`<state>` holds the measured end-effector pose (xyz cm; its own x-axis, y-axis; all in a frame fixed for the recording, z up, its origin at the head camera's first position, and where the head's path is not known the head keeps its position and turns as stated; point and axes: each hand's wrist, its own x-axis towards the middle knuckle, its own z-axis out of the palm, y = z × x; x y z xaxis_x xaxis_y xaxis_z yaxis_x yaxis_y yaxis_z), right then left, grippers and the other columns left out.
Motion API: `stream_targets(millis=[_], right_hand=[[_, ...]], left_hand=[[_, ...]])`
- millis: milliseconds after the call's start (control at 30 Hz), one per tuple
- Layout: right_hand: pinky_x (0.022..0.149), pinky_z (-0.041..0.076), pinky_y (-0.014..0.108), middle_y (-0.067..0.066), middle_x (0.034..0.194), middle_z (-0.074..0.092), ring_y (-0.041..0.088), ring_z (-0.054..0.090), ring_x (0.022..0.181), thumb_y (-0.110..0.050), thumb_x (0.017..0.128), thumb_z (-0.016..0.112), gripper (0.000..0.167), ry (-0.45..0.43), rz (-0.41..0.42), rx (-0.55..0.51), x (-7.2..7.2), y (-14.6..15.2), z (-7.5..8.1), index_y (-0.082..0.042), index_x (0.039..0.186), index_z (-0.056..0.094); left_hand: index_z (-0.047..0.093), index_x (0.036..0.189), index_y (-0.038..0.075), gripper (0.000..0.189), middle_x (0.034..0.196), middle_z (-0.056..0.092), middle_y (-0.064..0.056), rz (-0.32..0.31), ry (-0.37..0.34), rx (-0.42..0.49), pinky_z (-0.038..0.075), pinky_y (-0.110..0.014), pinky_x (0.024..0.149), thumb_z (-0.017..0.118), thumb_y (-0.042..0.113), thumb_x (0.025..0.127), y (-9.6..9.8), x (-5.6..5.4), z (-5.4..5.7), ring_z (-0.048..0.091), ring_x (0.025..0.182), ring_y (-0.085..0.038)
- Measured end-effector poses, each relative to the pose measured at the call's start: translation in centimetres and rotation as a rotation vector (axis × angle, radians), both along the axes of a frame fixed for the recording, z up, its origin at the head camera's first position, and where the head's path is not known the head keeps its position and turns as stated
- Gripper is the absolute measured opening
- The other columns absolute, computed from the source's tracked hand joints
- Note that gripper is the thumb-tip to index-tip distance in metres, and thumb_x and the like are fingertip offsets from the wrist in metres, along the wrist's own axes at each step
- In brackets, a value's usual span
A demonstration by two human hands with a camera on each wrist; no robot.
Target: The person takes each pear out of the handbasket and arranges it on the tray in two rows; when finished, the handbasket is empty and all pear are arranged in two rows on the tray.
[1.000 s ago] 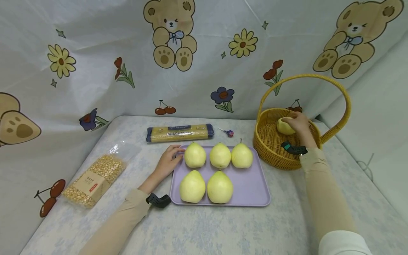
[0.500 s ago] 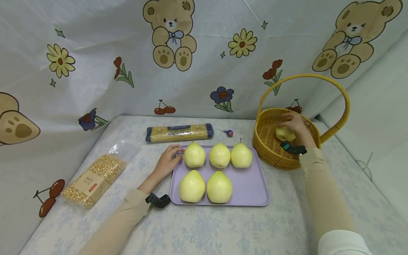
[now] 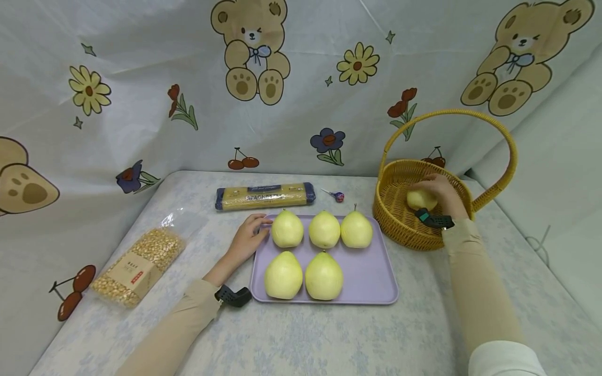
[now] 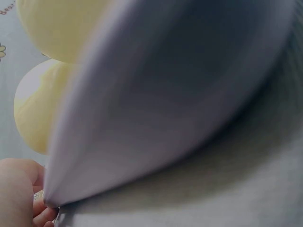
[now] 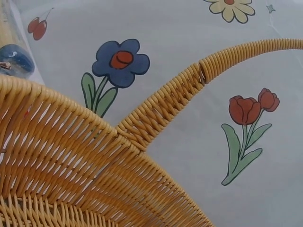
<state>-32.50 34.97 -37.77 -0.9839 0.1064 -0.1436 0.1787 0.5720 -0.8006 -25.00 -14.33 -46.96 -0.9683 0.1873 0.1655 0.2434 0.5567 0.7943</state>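
A lilac tray on the table bears several pale yellow-green pears. My left hand holds the tray's left rim near its far corner; in the left wrist view fingers curl at the tray's edge. On the right stands a yellow wicker basket with a tall arched handle. Inside it my right hand lies over a single pear, covering its upper part. Whether those fingers grip that pear is hidden. The right wrist view shows the basket's side and handle, but no fingers.
Behind the tray lie a spaghetti pack and a lollipop. A clear bag of corn kernels lies at the left. A bear-and-flower-printed cloth hangs behind the table. The basket handle arches high near my right arm.
My right hand has shifted within the basket and now covers the pear's top; the pear sits lower than a second ago. The left hand and the tray stay put.
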Motion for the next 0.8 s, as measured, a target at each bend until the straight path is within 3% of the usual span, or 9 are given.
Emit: stream_targets(millis=[67, 267, 567, 700, 800], right_hand=[[0.071, 0.049, 0.030, 0.002, 0.099, 0.051, 0.019, 0.050, 0.085, -0.035, 0.086, 0.067, 0.046, -0.042, 0.035, -0.016, 0.4, 0.0, 0.0, -0.002, 0.114, 0.052], [0.075, 0.049, 0.028, 0.002, 0.105, 0.045, 0.018, 0.048, 0.089, -0.031, 0.086, 0.068, 0.058, -0.155, 0.083, -0.086, 0.8, -0.1, 0.2, -0.005, 0.128, 0.038], [0.074, 0.050, 0.030, 0.001, 0.098, 0.049, 0.015, 0.052, 0.083, -0.027, 0.088, 0.065, 0.052, -0.129, 0.100, -0.113, 1.1, -0.6, 0.7, -0.003, 0.126, 0.039], [0.072, 0.048, 0.026, 0.006, 0.104, 0.046, 0.012, 0.050, 0.082, -0.028, 0.089, 0.064, 0.065, -0.087, 0.101, -0.023, 0.2, -0.8, 1.0, 0.002, 0.137, 0.033], [0.068, 0.047, 0.022, 0.019, 0.120, 0.043, 0.015, 0.048, 0.088, -0.033, 0.088, 0.065, 0.081, -0.064, 0.081, 0.047, -0.4, -1.1, 1.5, 0.003, 0.147, 0.022]], left_hand=[[0.064, 0.118, 0.006, 0.028, 0.138, 0.050, -0.013, 0.002, -0.002, 0.001, 0.037, -0.052, 0.109, 0.056, 0.018, 0.095, 0.0, 0.0, 0.0, 0.044, 0.133, -0.033], [0.064, 0.119, 0.006, 0.028, 0.138, 0.049, -0.013, 0.003, -0.006, -0.001, 0.037, -0.051, 0.109, 0.056, 0.018, 0.095, 0.0, 0.0, 0.0, 0.044, 0.133, -0.033], [0.064, 0.119, 0.005, 0.028, 0.139, 0.049, -0.014, 0.000, -0.011, -0.001, 0.037, -0.052, 0.108, 0.056, 0.018, 0.095, 0.1, 0.2, 0.2, 0.043, 0.133, -0.034], [0.064, 0.119, 0.006, 0.028, 0.138, 0.049, -0.014, -0.001, -0.011, -0.003, 0.038, -0.052, 0.108, 0.056, 0.019, 0.095, 0.1, 0.2, 0.2, 0.044, 0.132, -0.034], [0.064, 0.118, 0.006, 0.028, 0.138, 0.049, -0.013, 0.004, -0.017, -0.003, 0.038, -0.052, 0.108, 0.056, 0.020, 0.095, 0.1, 0.1, 0.1, 0.044, 0.133, -0.033]])
